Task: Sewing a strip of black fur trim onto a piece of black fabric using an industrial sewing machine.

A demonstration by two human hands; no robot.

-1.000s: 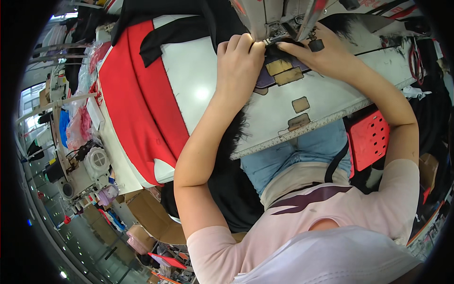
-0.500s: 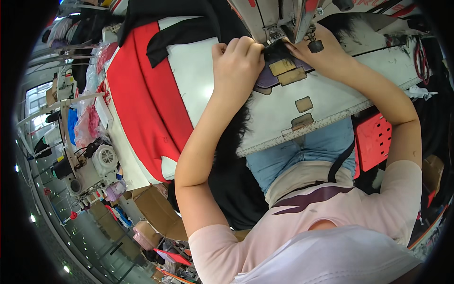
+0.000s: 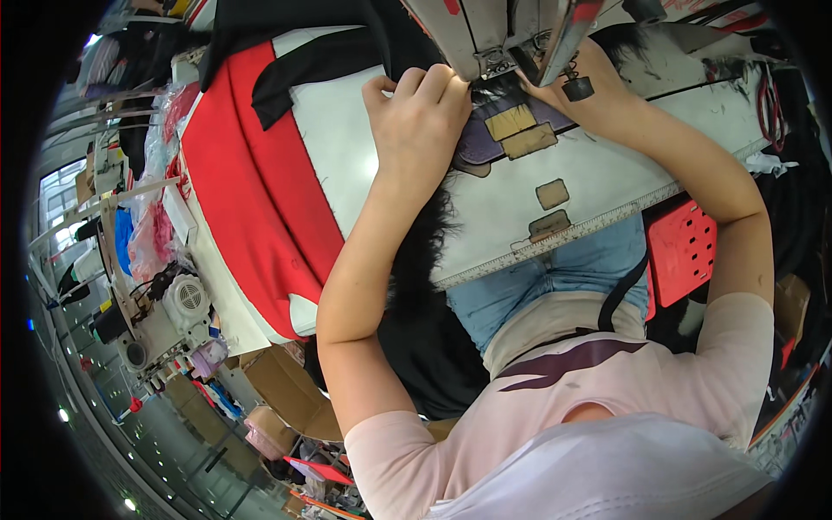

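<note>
My left hand [image 3: 418, 121] is closed, its curled fingers pressed on black fabric [image 3: 403, 39] just left of the sewing machine head [image 3: 494, 39]. Long black fur [image 3: 425, 243] hangs from beneath that wrist over the table's near edge. Behind the machine's presser foot area, my right hand [image 3: 598, 91] rests low on the bed; the machine hides its fingertips. A tuft of black fur shows between the two hands, by the purple plate [image 3: 477, 139] with yellowed tape pieces [image 3: 529, 139] on it.
Red cloth [image 3: 251, 191] lies on the white table [image 3: 334, 130] to the left, with a black strip across its far end. A measuring tape [image 3: 563, 234] runs along the near edge. A red perforated plastic piece [image 3: 682, 251] is beside my lap. Another machine's motor [image 3: 188, 296] stands far left.
The whole view has shifted slightly, so the machine and red cloth appear further left. My left hand has moved a little left, and more black fur shows between the hands.
</note>
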